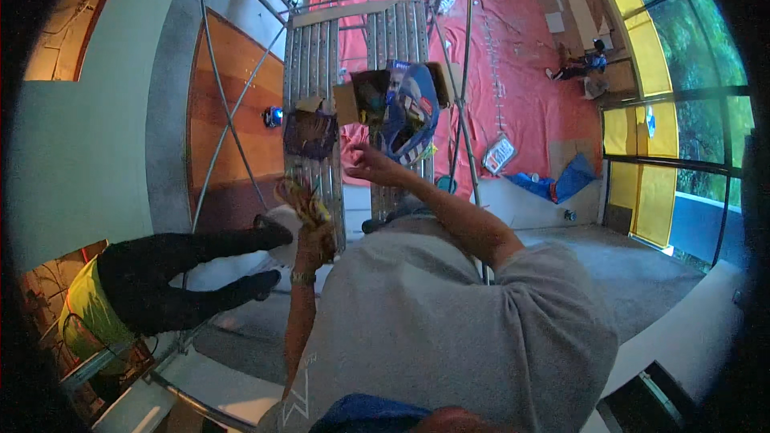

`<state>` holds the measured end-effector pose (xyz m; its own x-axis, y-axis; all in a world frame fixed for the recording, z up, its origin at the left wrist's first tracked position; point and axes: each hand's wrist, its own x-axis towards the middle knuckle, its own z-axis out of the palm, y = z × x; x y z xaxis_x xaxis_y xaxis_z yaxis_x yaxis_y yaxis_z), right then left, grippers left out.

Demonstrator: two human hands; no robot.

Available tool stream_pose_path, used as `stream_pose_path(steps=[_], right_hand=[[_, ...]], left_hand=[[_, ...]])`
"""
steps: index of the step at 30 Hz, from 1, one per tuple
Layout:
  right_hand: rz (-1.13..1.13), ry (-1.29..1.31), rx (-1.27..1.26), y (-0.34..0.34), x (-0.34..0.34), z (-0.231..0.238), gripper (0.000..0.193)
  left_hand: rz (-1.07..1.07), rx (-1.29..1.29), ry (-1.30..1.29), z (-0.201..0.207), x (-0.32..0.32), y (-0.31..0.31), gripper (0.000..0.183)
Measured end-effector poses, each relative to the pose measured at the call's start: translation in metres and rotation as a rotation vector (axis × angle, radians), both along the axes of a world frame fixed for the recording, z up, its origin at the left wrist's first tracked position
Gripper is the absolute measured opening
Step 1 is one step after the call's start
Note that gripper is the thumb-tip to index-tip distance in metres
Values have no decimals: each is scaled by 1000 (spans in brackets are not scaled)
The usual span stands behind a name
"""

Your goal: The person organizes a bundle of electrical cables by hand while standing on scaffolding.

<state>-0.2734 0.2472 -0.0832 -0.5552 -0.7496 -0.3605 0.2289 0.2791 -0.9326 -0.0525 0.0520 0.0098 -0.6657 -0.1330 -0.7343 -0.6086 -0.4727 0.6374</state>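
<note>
My left hand [318, 242] is closed around the lower end of a bundle of yellowish and brown strands [301, 199], whose exact kind is too blurred to tell. The bundle tilts up and away over the left side of the metal scaffold planks [314, 60]. My right hand [373, 167] hovers over the planks with bent fingers apart and nothing visible in them. Just beyond it are a blue bag [419, 88] with packets in it and an open cardboard box [346, 103]. A dark crate-like container [310, 135] sits to the left of the box.
Scaffold poles [464, 48] and cross braces [228, 116] flank the planks. Below spreads a red floor sheet [513, 72] with a white package [498, 154]. A person in dark trousers [172, 277] is close at left; another person [589, 60] is far right, near yellow-framed windows [654, 56].
</note>
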Motion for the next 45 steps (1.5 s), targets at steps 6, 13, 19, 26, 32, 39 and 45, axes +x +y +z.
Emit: stream_pose_path(steps=[6,13,19,26,32,39,45], right_hand=[[-440,602,596,132,-35,-71,57],[-208,473,960,180,-63,-113,80],[202,489,852,185,-73,-181,52],[38,321,198,130,-65,-129,32],[91,383,-232,69,-38,-19,36],[374,-203,-137,65,-4,94,37],[374,-115,-182,91,24,76,41]], left_hand=[[263,44,6,-21,45,-16,32],[452,62,-132,-25,24,3,24],[389,-18,-29,0,-16,26,21],[343,137,-1,6,-50,29,20],[353,360,72,-5,-86,36,20],[304,476,194,-3,-129,16,26],[391,479,216,27,-124,-8,24]])
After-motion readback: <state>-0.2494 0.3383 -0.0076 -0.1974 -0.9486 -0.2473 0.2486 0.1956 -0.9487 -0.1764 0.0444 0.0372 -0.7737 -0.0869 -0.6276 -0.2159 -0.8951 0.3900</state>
